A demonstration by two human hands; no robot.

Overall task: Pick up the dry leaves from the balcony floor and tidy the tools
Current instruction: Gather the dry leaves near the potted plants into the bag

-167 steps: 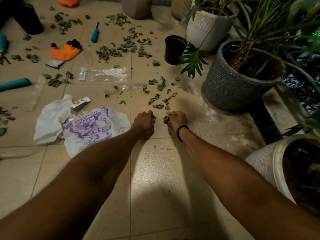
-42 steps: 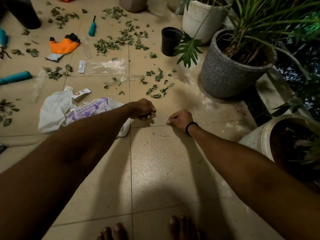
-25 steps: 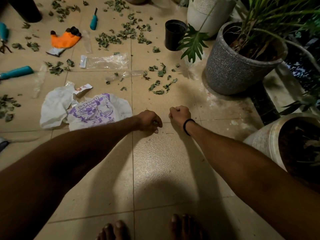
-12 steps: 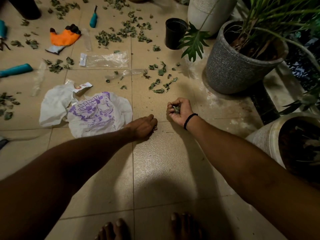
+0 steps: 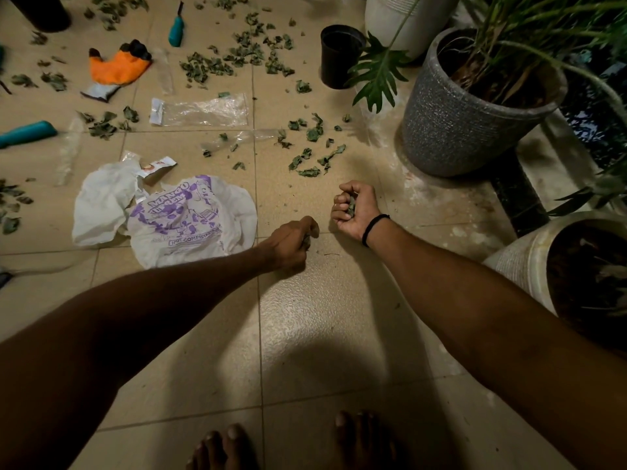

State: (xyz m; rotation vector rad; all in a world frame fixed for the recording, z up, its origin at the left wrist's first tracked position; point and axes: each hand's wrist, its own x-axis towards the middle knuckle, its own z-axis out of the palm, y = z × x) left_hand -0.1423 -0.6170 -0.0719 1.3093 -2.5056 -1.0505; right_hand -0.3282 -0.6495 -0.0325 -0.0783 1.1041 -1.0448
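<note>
My right hand (image 5: 354, 212) rests on the floor (image 5: 322, 334) palm-up, fingers curled in tight over a clump of leaves (image 5: 351, 208). The clump sits in the hollow of the palm. The fingertips fold over it from the eleven o'clock side, and green shows between them.

My left hand (image 5: 290, 244) is knuckles-up at seven o'clock of the right, near it but apart. Its fingers are curled narrow, and a dark leaf scrap (image 5: 307, 239) shows under the fingertips at the hand's three o'clock edge, down against the tile. I cannot tell how much it holds.

The nearest loose leaves (image 5: 315, 157) lie at twelve o'clock of the right hand, apart from both hands. A thicker scatter (image 5: 237, 59) lies farther out at eleven.

A crumpled printed bag (image 5: 190, 222) lies flat at nine o'clock of the left hand, its edge near that wrist. Beyond it at eleven o'clock are a clear plastic sleeve (image 5: 203, 110), an orange glove (image 5: 118, 66) and a teal-handled tool (image 5: 176, 27). Another teal handle (image 5: 29, 132) lies at ten.

A grey pot (image 5: 468, 123) stands at one o'clock of the right hand, with a small black pot (image 5: 341, 56) at twelve. My bare toes (image 5: 224, 449) show at six.
</note>
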